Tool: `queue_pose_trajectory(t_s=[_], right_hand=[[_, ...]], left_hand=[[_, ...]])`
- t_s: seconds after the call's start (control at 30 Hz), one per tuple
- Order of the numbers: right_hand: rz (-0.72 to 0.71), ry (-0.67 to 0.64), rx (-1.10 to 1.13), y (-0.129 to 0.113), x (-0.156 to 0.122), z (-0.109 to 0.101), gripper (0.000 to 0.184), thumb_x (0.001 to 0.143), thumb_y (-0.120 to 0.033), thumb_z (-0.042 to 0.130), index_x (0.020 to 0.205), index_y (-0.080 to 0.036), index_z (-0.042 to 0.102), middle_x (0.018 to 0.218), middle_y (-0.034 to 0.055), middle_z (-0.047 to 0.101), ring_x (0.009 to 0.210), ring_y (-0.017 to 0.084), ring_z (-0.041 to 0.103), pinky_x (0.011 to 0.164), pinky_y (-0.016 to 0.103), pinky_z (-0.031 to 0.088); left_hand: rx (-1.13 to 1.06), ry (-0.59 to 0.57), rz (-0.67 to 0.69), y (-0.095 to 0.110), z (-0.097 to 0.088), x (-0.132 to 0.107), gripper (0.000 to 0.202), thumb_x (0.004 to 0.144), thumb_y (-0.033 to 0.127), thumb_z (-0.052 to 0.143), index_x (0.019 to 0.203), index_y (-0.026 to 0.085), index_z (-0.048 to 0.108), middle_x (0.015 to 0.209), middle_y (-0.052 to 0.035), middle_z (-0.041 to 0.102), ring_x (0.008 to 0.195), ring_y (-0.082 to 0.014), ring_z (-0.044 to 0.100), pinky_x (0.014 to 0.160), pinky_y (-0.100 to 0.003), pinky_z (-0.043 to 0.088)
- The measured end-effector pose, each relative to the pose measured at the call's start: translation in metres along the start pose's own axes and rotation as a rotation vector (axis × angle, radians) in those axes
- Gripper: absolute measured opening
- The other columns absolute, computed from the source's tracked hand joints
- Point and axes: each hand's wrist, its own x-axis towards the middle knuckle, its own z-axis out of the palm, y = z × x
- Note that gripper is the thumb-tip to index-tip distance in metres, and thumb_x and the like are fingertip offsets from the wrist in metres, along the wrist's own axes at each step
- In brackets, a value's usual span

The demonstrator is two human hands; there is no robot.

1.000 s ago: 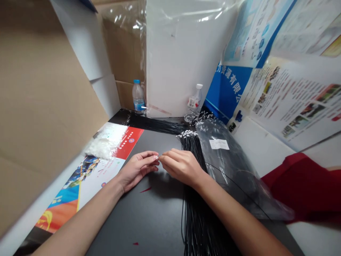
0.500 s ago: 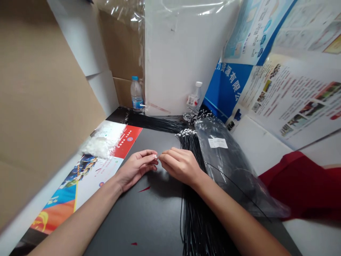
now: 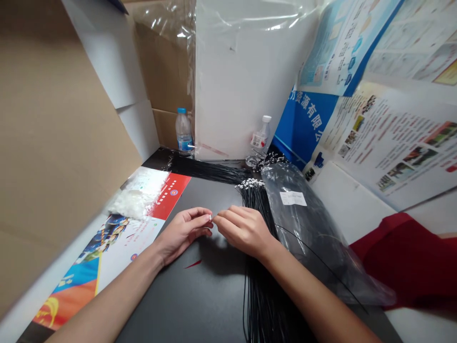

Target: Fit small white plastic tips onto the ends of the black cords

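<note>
Over the dark tabletop, my left hand (image 3: 183, 234) pinches a small white plastic connector (image 3: 210, 217) between thumb and forefinger. My right hand (image 3: 244, 229) is closed with its fingertips right beside that connector. A single black wire (image 3: 321, 267) trails from under the right hand across a plastic bag; its front end is hidden by the fingers. Beneath my right wrist lies a thick bundle of black wires (image 3: 260, 300), with white connectors (image 3: 252, 183) on its far ends. Whether the wire touches the connector cannot be made out.
Loose white connectors (image 3: 134, 202) are piled on a printed sheet at left. More black wires (image 3: 214, 170) lie along the back, near two plastic bottles (image 3: 183, 133). A clear bag (image 3: 303, 224) and red cloth (image 3: 410, 267) are at right. Cardboard (image 3: 53, 143) walls the left side.
The view has tipped slightly, so the scene sits a little lower. Both hands keep nearly the same pose, fingertips together at the white connector.
</note>
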Motion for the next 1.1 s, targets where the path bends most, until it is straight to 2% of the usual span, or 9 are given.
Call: queue_pose_trajectory(t_s=[0.2,0.37,0.5,0.77,0.93,1.1], right_hand=[[-0.063,-0.009,-0.063,0.0020,0.0042,-0.0071,0.023,0.100,-0.014,0.047,0.087,-0.015,0.066,0.075,0.0024,0.069,0.066,0.013,0.054,0.060,0.028,0.036],[0.007,-0.026,0.001,0.0024,0.0017,-0.0027,0.021,0.099,-0.016,0.048,0.087,-0.017,0.066,0.078,0.0022,0.070,0.069,0.013,0.055,0.063,0.027,0.041],[0.083,0.013,0.075,-0.0004,0.0033,-0.0008,0.015,0.096,-0.015,0.053,0.089,-0.016,0.066,0.079,0.0022,0.071,0.067,0.013,0.054,0.064,0.027,0.044],[0.028,0.007,0.039,-0.0011,0.0018,-0.0018,0.015,0.096,-0.014,0.052,0.088,-0.016,0.065,0.078,0.0018,0.069,0.069,0.013,0.055,0.062,0.027,0.043],[0.048,0.021,0.038,-0.0025,0.0024,-0.0009,0.015,0.097,-0.016,0.053,0.088,-0.016,0.064,0.079,0.0017,0.069,0.068,0.013,0.053,0.062,0.028,0.041],[0.043,0.011,-0.004,-0.0020,0.0037,-0.0020,0.018,0.096,-0.015,0.052,0.082,-0.017,0.063,0.075,0.0011,0.067,0.066,0.013,0.050,0.060,0.029,0.038]], left_hand=[[0.034,0.002,0.008,-0.0008,-0.0013,-0.0005,0.027,0.067,0.029,0.087,0.082,0.013,0.072,0.077,-0.0014,0.064,0.071,-0.0103,0.059,0.068,-0.022,0.052],[0.030,0.002,0.029,-0.0006,-0.0001,-0.0002,0.025,0.066,0.028,0.087,0.080,0.012,0.073,0.075,-0.0020,0.064,0.073,-0.0119,0.059,0.063,-0.021,0.051],[0.013,0.010,0.017,0.0001,0.0002,-0.0021,0.024,0.067,0.027,0.087,0.081,0.013,0.073,0.076,-0.0012,0.064,0.071,-0.0104,0.059,0.065,-0.021,0.052],[-0.090,-0.008,-0.039,-0.0014,-0.0002,-0.0011,0.023,0.066,0.022,0.087,0.080,0.012,0.071,0.074,-0.0021,0.067,0.070,-0.0102,0.063,0.066,-0.018,0.053],[-0.118,0.014,-0.045,-0.0023,0.0006,-0.0027,0.026,0.064,0.022,0.089,0.080,0.013,0.071,0.075,-0.0012,0.066,0.071,-0.0095,0.063,0.067,-0.017,0.053],[0.011,-0.008,0.021,-0.0002,0.0028,-0.0038,0.025,0.067,0.028,0.087,0.079,0.013,0.072,0.075,-0.0018,0.064,0.073,-0.0117,0.060,0.067,-0.022,0.053]])
